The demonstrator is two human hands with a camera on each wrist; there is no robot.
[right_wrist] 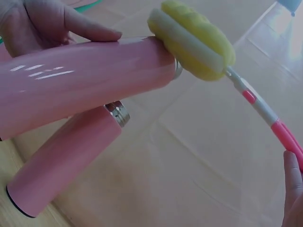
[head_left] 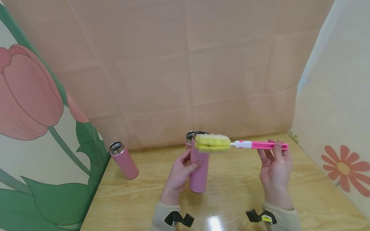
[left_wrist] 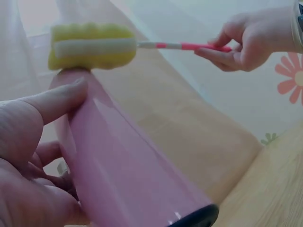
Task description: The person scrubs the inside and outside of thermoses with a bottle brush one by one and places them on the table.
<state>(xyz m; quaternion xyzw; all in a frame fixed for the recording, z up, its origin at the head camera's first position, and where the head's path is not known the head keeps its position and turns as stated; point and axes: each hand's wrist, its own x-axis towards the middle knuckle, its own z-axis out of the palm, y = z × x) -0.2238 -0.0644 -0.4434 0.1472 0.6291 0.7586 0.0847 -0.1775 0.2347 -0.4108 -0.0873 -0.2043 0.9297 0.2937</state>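
My left hand (head_left: 180, 173) grips a pink thermos bottle (head_left: 199, 173) round its upper body, above the table. In the left wrist view the thumb lies along the side of this bottle (left_wrist: 123, 161). My right hand (head_left: 276, 170) pinches the pink handle of a bottle brush (head_left: 244, 144), held level. The brush's yellow and white sponge head (right_wrist: 191, 42) is at the bottle's mouth, overlapping its rim; it is not inside. In the right wrist view, only a little of my right hand (right_wrist: 293, 189) shows.
A second pink bottle (right_wrist: 66, 161) stands behind the held one, mostly hidden in the head view. Another uncapped pink bottle (head_left: 125, 162) is at the left of the wooden table (head_left: 121, 205). A beige cloth backdrop (head_left: 156, 77) rises at the back, with printed side panels.
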